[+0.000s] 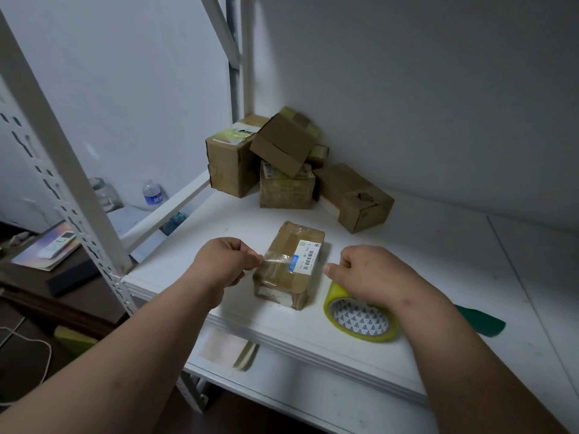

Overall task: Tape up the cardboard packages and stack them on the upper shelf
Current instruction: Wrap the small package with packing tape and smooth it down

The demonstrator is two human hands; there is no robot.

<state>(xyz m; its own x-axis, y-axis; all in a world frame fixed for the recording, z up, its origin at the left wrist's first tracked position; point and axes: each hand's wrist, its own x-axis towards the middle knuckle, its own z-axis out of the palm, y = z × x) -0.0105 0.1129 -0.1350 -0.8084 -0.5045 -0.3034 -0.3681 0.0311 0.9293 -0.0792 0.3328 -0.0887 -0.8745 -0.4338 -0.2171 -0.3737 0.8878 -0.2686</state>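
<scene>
A small cardboard package [289, 264] with a white barcode label lies near the front of the white shelf [438, 277]. My left hand [225, 261] pinches the free end of a clear tape strip [277, 259] stretched over the package's top. My right hand [372, 274] is curled, thumb pointing at the package, and sits over a yellow-rimmed tape roll [360, 319] lying flat on the shelf; I cannot tell whether it grips the roll or the tape. Several more cardboard packages [282, 161] are piled in the back corner of the shelf.
A green flat object [484, 322] lies on the shelf behind my right wrist. A white perforated upright [72, 183] stands at the front left. Beyond it, a lower desk holds a water bottle [152, 192], a jar and a remote control. A lower shelf carries paper sheets [225, 346].
</scene>
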